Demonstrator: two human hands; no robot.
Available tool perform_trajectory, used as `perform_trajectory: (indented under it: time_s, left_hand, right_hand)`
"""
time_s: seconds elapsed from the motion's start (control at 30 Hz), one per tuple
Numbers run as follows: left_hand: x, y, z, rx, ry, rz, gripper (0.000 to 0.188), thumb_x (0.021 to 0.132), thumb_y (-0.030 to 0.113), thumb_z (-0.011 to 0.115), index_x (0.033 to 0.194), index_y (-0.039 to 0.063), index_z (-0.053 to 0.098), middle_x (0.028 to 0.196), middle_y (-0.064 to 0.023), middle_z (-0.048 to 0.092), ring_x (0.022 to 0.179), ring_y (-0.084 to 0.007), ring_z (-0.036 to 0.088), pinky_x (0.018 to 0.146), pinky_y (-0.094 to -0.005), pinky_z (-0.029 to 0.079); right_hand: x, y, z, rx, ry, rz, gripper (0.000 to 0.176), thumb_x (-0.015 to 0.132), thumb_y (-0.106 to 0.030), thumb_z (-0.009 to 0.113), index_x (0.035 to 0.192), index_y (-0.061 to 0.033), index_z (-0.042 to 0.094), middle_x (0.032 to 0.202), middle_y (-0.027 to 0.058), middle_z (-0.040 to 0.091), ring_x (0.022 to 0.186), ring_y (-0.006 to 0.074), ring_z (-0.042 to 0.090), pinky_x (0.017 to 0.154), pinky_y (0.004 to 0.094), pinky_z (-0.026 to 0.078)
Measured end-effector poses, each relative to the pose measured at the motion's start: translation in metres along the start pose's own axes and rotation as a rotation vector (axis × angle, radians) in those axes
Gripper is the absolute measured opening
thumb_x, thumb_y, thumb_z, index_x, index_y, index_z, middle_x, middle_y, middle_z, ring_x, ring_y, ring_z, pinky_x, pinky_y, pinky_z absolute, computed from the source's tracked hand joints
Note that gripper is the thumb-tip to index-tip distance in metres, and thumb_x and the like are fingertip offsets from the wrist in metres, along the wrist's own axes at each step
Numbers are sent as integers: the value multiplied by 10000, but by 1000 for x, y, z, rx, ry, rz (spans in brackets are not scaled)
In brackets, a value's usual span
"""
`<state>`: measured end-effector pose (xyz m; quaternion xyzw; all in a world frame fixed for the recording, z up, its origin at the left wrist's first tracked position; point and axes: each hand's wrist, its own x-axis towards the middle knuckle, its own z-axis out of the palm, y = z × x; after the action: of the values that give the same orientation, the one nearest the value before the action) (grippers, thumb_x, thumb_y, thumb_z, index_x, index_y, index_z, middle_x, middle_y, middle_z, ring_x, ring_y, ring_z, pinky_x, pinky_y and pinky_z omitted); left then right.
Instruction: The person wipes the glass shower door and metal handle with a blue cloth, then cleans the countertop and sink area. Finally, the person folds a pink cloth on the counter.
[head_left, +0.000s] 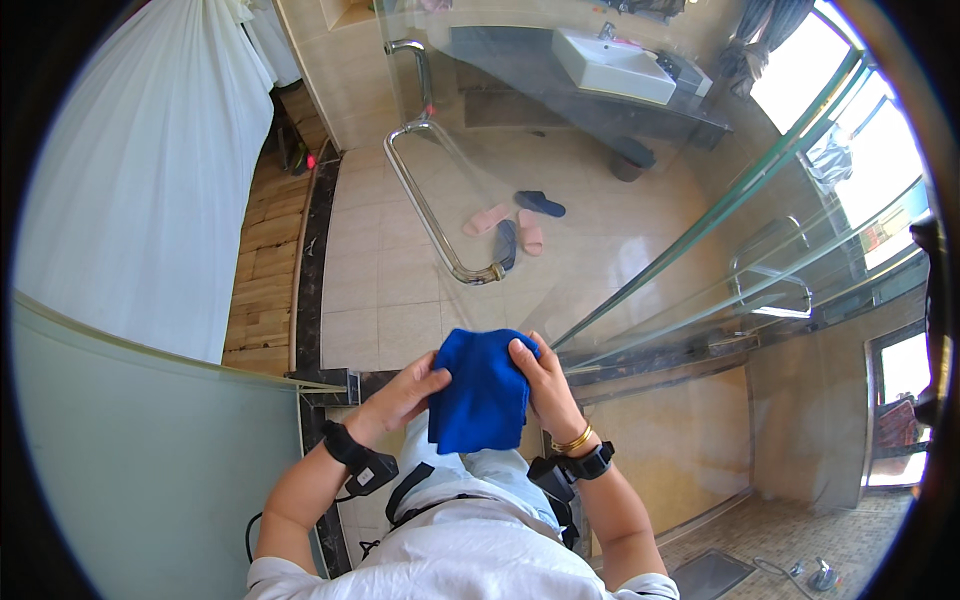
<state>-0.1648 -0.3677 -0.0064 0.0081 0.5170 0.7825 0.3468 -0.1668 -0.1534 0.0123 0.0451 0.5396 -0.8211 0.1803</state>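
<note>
A folded blue cloth (480, 394) hangs between my two hands in front of my waist. My left hand (401, 390) pinches its left edge, with the thumb on the near face. On the other side, my right hand (546, 382) grips the upper right corner, thumb on top and fingers behind. Straight ahead of the cloth, a bent chrome handle (424, 195) is fixed to a clear glass door. Both wrists carry black strapped devices, and a gold-coloured bangle (574, 439) circles the right one.
Pink slippers (530, 232) and dark blue slippers (540, 203) lie on the tiled floor. Beyond are a white washbasin (611, 64) on a dark counter and a dark bin (632, 159). Glass panel edges (720, 199) rise at right; frosted glass (150, 450) stands at left, below a white curtain (150, 165).
</note>
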Motion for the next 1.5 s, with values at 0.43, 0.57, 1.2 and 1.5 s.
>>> perform_trajectory:
  time_s: [0.43, 0.57, 1.2, 1.5]
  left_hand:
    - [10, -12, -15, 4, 188, 281, 376, 895, 120, 501, 1241, 67, 363, 1162, -53, 479, 1062, -132, 459, 902, -295, 397]
    - [23, -31, -27, 12, 269, 231, 418, 855, 17, 477, 1246, 70, 340, 1163, -53, 474, 1063, -134, 451, 917, -287, 364]
    - [78, 139, 25, 578, 50, 905, 268, 798, 40, 564, 1044, 23, 460, 924, -116, 526, 832, -229, 536, 754, -302, 424]
    - [121, 192, 42, 603, -170, 1197, 276, 757, -4, 535, 1022, 12, 457, 945, -145, 517, 869, -296, 523, 773, -336, 418]
  right_hand:
    - [2, 18, 9, -111, 129, -74, 413, 832, -170, 622, 1168, -23, 430, 1084, 95, 558, 945, 160, 540, 805, 307, 458]
    - [4, 12, 20, -799, 228, -225, 330, 814, -141, 622, 1078, -31, 457, 872, 169, 599, 789, 239, 599, 682, 337, 473]
    - [1, -99, 112, -1598, 727, -1224, 335, 730, -56, 630, 1056, -84, 560, 991, 57, 592, 901, 218, 553, 771, 328, 404]
    - [68, -62, 92, -1921, 1099, -816, 418, 748, -86, 590, 1162, -44, 543, 1303, 173, 396, 1193, 379, 376, 996, 487, 255]
